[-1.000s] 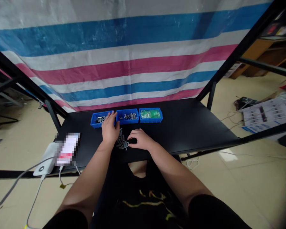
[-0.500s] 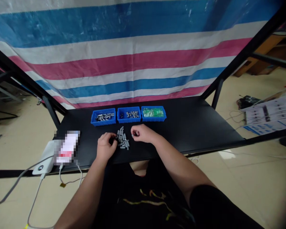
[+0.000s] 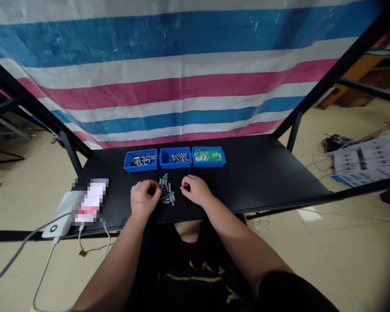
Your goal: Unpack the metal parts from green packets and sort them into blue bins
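A loose pile of small grey metal cylinders [image 3: 167, 190], with what look like small screws among them, lies on the black table between my hands. At its left edge is my left hand [image 3: 144, 198], its thumb and fingers curled together over the nearest pieces; whatever lies between the fingertips is too small to make out. To the right of the pile, a short gap away, my right hand [image 3: 196, 190] is closed with thumb and forefinger brought together in a ring. Its fingertips hide anything they may hold.
Behind the pile stand three blue bins in a row: the left bin [image 3: 126, 167] with grey cylinders, the middle bin [image 3: 176, 165] with small shiny metal parts, the right bin [image 3: 209, 164] with green items. A phone [image 3: 92, 201], a white power bank [image 3: 60, 216] and cables lie at left.
My right hand has shifted slightly right and down; the small grey piece seen at its fingertips no longer shows. My left hand stays beside the pile with slightly changed fingers. The view has tilted slightly.
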### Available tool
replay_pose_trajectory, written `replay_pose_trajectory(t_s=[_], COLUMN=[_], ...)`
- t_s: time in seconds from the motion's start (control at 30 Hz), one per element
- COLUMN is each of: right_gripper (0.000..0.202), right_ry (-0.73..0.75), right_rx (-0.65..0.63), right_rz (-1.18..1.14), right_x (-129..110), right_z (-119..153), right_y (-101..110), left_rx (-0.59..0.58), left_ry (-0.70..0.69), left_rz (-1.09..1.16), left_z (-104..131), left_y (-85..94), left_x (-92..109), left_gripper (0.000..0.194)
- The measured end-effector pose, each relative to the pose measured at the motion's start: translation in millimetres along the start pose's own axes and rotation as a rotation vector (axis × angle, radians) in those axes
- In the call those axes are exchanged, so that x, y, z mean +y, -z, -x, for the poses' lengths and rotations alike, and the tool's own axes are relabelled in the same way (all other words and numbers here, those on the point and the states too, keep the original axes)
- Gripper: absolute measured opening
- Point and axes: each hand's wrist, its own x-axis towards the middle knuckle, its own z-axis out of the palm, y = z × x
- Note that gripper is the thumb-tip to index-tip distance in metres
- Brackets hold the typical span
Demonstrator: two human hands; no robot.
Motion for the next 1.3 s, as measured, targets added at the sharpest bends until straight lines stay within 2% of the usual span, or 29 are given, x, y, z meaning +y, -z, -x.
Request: replay_pose_trajectory(t_s=[0.13,0.23,0.3,0.37,0.5,0.6,0.8,0.93,0.97,1.03,1.1,1.13,1.2,1.23,1.3], right_gripper=[0.012,0.012,0.012,0.01,0.014,0.019,0.005,0.009,0.007,0.005,0.019,0.028,0.042,0.042,0.027], right_ry=[-0.006,-0.032,-0.032,-0.021,0.088,0.17,0.204,0.189,0.155,0.051,-0.058,-0.102,-0.169,-0.197,-0.22], right_rx=[-0.009,0.008,0.006,-0.003,-0.09,-0.181,-0.219,-0.262,-0.219,-0.015,0.225,0.299,0.328,0.309,0.245], right_rz=[0.001,-0.014,-0.017,-0.026,-0.068,-0.056,-0.042,-0.101,-0.115,-0.172,-0.254,-0.281,-0.277,-0.251,-0.183], right_x=[-2.9,-1.7,-1.0,-1.3,-5.1,-9.4,-13.0,-11.1,-11.0,-10.7,-9.2,-7.5,-2.6,-0.1,3.2], right_z=[-2.8,-3.8,-3.0,-1.9,-2.6,-6.8,-13.6,-18.9,-21.5,-27.5,-32.2,-33.1,-31.7,-29.5,-23.3], right_y=[2.7,2.8,2.9,3.6,4.5,1.4,-2.9,5.4,7.1,7.8,4.2,1.0,-6.3,-9.5,-13.4], left_rx=[0.078,0.073,0.048,0.036,0.024,0.0,0.002,-0.015,-0.016,-0.008,0.001,0.0,-0.013,-0.019,-0.027], left_ry=[-0.046,-0.057,-0.06,-0.046,-0.006,0.018,0.066,0.077,0.077,0.076,0.076,0.075,0.072,0.072,0.069], left_rz=[0.034,0.003,-0.026,-0.035,0.011,0.029,0.124,0.152,0.156,0.167,0.18,0.183,0.178,0.172,0.162], left_z=[-44.0,-62.2,-55.6,-36.9,5.8,24.4,29.7,29.7,30.2,31.1,31.5,31.5,31.0,30.7,30.0], left_y=[5.7,10.8,12.9,13.2,11.1,10.2,7.4,5.6,5.4,5.1,4.9,4.9,5.2,5.4,6.0], left_x=[26.7,41.8,42.8,35.4,6.2,-12.2,-23.8,-26.0,-26.5,-27.3,-27.5,-27.3,-26.7,-26.2,-25.4], left_gripper=[0.017,0.041,0.056,0.057,0.032,0.019,0.011,0.01,0.01,0.011,0.014,0.016,0.017,0.017,0.015])
